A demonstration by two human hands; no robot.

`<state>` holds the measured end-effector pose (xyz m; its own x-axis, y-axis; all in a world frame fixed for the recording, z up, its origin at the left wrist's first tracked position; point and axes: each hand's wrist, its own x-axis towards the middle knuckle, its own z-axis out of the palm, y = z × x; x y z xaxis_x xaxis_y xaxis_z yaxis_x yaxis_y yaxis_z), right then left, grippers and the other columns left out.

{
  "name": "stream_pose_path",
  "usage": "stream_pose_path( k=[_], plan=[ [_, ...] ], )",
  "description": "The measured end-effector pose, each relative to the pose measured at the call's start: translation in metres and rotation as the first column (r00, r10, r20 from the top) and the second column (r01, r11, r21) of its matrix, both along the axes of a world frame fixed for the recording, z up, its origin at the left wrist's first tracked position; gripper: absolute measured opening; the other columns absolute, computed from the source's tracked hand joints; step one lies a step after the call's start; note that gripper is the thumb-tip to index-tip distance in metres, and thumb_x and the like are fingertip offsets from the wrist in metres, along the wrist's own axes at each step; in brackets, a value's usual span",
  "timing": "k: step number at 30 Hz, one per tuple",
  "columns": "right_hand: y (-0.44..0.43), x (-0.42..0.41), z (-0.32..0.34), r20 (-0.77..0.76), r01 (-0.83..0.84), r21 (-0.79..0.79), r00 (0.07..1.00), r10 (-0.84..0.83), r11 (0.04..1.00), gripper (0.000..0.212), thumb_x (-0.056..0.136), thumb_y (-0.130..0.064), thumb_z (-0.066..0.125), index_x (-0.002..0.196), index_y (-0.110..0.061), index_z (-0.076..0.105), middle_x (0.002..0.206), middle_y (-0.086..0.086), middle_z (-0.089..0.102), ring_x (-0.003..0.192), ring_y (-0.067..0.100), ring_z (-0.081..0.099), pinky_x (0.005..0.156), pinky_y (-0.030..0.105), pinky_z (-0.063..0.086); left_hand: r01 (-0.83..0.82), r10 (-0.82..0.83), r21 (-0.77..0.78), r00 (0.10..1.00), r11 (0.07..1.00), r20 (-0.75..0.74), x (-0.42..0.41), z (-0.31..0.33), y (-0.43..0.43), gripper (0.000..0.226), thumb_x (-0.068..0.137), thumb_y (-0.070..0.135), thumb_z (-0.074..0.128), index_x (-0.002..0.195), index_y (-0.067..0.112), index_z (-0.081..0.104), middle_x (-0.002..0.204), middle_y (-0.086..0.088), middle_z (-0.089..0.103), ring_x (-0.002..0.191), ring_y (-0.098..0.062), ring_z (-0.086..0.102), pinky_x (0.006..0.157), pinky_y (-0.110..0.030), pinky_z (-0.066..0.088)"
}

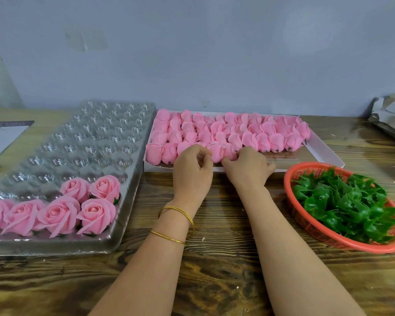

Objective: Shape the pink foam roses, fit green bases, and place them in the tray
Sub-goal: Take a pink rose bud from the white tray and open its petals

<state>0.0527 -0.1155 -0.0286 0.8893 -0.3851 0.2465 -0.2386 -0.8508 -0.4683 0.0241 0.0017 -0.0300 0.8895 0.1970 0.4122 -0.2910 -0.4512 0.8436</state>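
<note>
— What lies at the far left of the bench (pixel 214 270)?

— A sheet of paper (pixel 2 137), partly cut off by the frame. Just beside it is the clear tray (pixel 100 137), a long plastic form with rows of round cups. Most cups hold nothing. The finished roses (pixel 57 214) sit at the near end, six in view: four in the front row, the leftmost cut off by the frame edge, and two behind them toward the tray's right side.

— And the middle?

— A shallow white box (pixel 326 148) stands against the tray's right edge, packed with rows of closed pink buds (pixel 237 130) lying on their sides. Both hands reach to its near row. The left hand (pixel 192 169), with two thin gold bangles (pixel 177 213) on its wrist, has its fingers curled; its grip pinches the front-row bud (pixel 216 151) from the left.

— The right hand (pixel 248 167)?

— Its fingertips meet the same row just right of that bud, but they are hidden behind the knuckles, so I cannot tell what its grip is.

— Further right?

— A red basket (pixel 293 208) heaped with green bases (pixel 342 201), near the box's front corner. Crumpled cardboard (pixel 390 115) lies at the far right, by the wall.
</note>
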Motion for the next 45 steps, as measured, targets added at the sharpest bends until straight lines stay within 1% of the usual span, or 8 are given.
stream_pose_path(
  k=[5, 23, 29, 34, 36, 39, 43, 45],
  plan=[
    [0.000, 0.000, 0.001, 0.003, -0.004, 0.018, 1.000, 0.004, 1.000, 0.023, 0.082, -0.034, 0.059, 0.072, -0.018, 0.045, 0.089, 0.009, 0.067, 0.094, 0.033, 0.059, 0.094, 0.044, 0.032, 0.007, -0.007, 0.016, 1.000, 1.000, 0.000, 0.000, -0.001, 0.002, 0.012, 0.090, 0.005, 0.061, 0.086, 0.014, 0.068, 0.079, 0.006, 0.064, 0.071, 0.001, 0.056, 0.064, -0.006, 0.041],
    [-0.015, 0.000, 0.006, 0.097, 0.088, 0.062, 0.991, -0.094, 0.994, 0.020, 0.082, -0.034, 0.061, 0.077, -0.015, 0.058, 0.091, 0.014, 0.067, 0.101, 0.036, 0.057, 0.098, 0.045, 0.029, 0.014, -0.015, 0.016, 0.999, 1.000, 0.041, -0.002, 0.003, 0.004, 0.019, 0.090, 0.002, 0.060, 0.084, 0.019, 0.064, 0.076, 0.015, 0.058, 0.072, 0.004, 0.054, 0.067, 0.000, 0.041],
    [-0.013, -0.006, 0.009, 0.226, 0.001, 0.140, 0.974, -0.033, 0.990, 0.030, 0.084, -0.038, 0.061, 0.067, -0.014, 0.055, 0.071, 0.005, 0.060, 0.084, 0.031, 0.054, 0.079, 0.037, 0.021, 0.004, -0.002, -0.035, 0.999, 0.999, 0.047, -0.001, 0.004, 0.004, 0.011, 0.089, 0.004, 0.062, 0.097, 0.010, 0.067, 0.090, 0.001, 0.065, 0.074, 0.004, 0.056, 0.069, -0.004, 0.043],
    [-0.008, -0.012, 0.014, 0.341, -0.208, 0.268, 0.934, 0.110, 0.940, 0.026, 0.085, -0.029, 0.061, 0.068, -0.009, 0.058, 0.063, 0.000, 0.055, 0.069, 0.022, 0.051, 0.079, 0.038, 0.034, 0.054, -0.051, -0.192, 0.998, 0.980, 0.020, -0.002, 0.008, 0.003, 0.015, 0.090, 0.011, 0.065, 0.105, 0.011, 0.063, 0.091, 0.014, 0.060, 0.081, 0.020, 0.054, 0.070, 0.000, 0.041],
    [-0.008, -0.013, 0.017, 0.380, -0.278, 0.338, 0.914, 0.140, 0.899, 0.019, 0.085, -0.027, 0.063, 0.077, -0.010, 0.063, 0.070, -0.004, 0.055, 0.072, 0.016, 0.049, 0.076, 0.031, 0.036, 0.078, -0.084, -0.261, 0.996, 0.962, -0.009, -0.002, 0.009, 0.004, 0.016, 0.091, 0.016, 0.067, 0.106, 0.014, 0.062, 0.093, 0.015, 0.061, 0.081, 0.021, 0.055, 0.071, 0.000, 0.041],
    [-0.008, -0.015, 0.019, 0.405, -0.301, 0.368, 0.904, 0.140, 0.880, 0.027, 0.086, -0.027, 0.064, 0.094, -0.003, 0.072, 0.076, -0.003, 0.061, 0.075, 0.013, 0.053, 0.075, 0.030, 0.042, 0.095, -0.120, -0.337, 0.991, 0.937, -0.053, -0.001, 0.009, 0.005, 0.019, 0.090, 0.019, 0.068, 0.107, 0.014, 0.063, 0.097, 0.012, 0.063, 0.082, 0.018, 0.057, 0.073, -0.002, 0.044],
    [-0.011, -0.017, 0.022, 0.432, -0.272, 0.389, 0.898, 0.087, 0.880, 0.022, 0.085, -0.026, 0.066, 0.080, -0.005, 0.068, 0.069, 0.006, 0.062, 0.068, 0.016, 0.052, 0.067, 0.030, 0.041, 0.103, -0.173, -0.462, 0.979, 0.881, -0.110, 0.001, 0.011, 0.006, 0.015, 0.087, 0.017, 0.069, 0.101, 0.013, 0.067, 0.097, -0.001, 0.070, 0.093, -0.007, 0.068, 0.086, -0.025, 0.054],
    [-0.013, -0.017, 0.024, 0.439, -0.265, 0.412, 0.896, 0.065, 0.872, 0.023, 0.084, -0.027, 0.067, 0.070, -0.009, 0.061, 0.060, 0.000, 0.052, 0.057, 0.008, 0.043, 0.057, 0.023, 0.036, 0.129, -0.234, -0.532, 0.963, 0.837, -0.135, 0.000, 0.014, 0.005, 0.007, 0.088, 0.011, 0.066, 0.095, 0.011, 0.067, 0.093, -0.007, 0.071, 0.090, -0.020, 0.073, 0.086, -0.033, 0.058]
  ],
)
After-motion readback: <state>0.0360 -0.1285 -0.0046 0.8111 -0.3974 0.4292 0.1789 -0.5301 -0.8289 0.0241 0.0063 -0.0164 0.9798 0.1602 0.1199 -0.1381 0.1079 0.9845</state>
